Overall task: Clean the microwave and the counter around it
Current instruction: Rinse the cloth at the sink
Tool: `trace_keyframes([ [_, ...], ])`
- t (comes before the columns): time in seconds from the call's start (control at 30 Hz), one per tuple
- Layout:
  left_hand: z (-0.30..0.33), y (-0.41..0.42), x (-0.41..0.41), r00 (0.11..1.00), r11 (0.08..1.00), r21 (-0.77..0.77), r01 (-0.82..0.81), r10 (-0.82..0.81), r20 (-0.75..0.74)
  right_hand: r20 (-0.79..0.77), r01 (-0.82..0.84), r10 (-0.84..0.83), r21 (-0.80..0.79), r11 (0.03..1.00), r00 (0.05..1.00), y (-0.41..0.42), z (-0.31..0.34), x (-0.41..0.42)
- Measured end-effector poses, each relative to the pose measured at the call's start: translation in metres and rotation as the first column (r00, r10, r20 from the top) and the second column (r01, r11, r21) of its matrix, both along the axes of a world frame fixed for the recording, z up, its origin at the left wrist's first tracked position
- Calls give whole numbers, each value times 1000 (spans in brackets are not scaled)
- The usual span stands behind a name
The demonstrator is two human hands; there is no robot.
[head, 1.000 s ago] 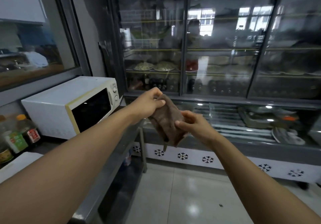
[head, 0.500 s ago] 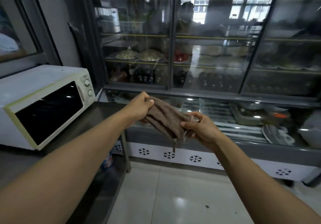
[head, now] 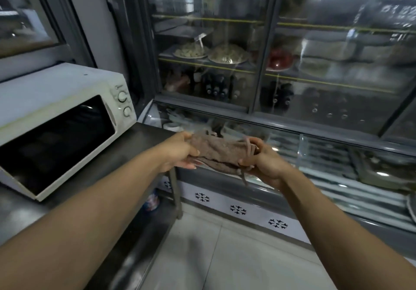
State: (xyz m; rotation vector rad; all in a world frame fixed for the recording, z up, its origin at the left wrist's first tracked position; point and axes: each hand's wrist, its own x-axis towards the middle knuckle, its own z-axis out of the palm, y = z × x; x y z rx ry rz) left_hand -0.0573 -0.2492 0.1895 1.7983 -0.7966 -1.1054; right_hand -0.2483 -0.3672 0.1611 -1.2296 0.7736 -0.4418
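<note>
Fingers (head: 244,161) of both our hands pinch the cloth (head: 219,153), folding it to wipe the microwave (head: 56,118) at nine o'clock.

Both forearms look bare, left hand (head: 177,152) and right hand (head: 265,165) apparently ungloved.

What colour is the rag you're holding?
The rag is brown, held between the left hand and right hand; the head view shows it.

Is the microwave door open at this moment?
No, the microwave door sits shut, flush with the front panel, while the left hand and right hand hold the brown cloth beside it.
</note>
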Motion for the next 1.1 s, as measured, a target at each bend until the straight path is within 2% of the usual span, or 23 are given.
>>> trace_keyframes([
  [0.17, -26, -29, 23, 994, 995, 30, -91, 89, 64, -143, -85, 67, -125, 989, 987, -50, -15, 38],
  [0.3, -51, -58, 33, 980, 984, 27, -177, 173, 102, -196, -188, 150, -193, 963, 969, -97, -33, 67],
  [0.43, -83, -88, 30, 947, 946, 69, -317, 311, 79, -225, -289, 233, -257, 922, 946, -148, -61, 96],
  [0.6, -127, -109, 22, 849, 839, 131, -528, 521, 83, -313, -467, 391, -224, 855, 866, -188, -105, 125],
  [0.8, -180, -100, 18, 782, 754, 227, -617, 620, 68, -392, -625, 534, -153, 766, 749, -194, -162, 158],
  [0.93, -214, -91, 16, 680, 656, 226, -720, 732, 44, -401, -683, 598, -104, 723, 694, -188, -197, 175],
  [1.1, -255, -83, 21, 674, 633, 260, -729, 731, 107, -414, -724, 645, -52, 688, 642, -179, -234, 192],
])
